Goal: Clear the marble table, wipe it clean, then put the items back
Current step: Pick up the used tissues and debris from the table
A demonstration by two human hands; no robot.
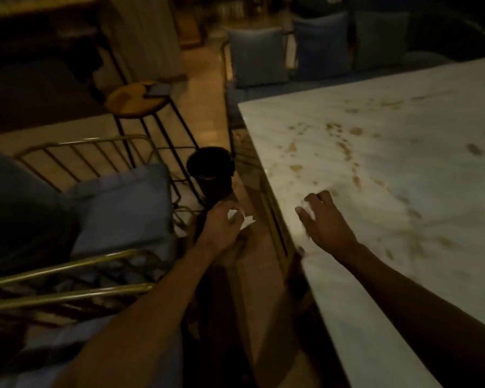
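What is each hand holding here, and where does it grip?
The left hand grips a dark cup by its base, with white paper in its fingers. The right hand holds nothing.

You are looking past a round wooden stool point(136, 100) standing on thin black legs on the tiled floor point(205, 113). A gold-framed chair point(76, 152) is sitting near it, carrying a blue cushion point(126, 208). Farther back, two more blue cushions point(256, 56) are leaning upright along a dim sofa.
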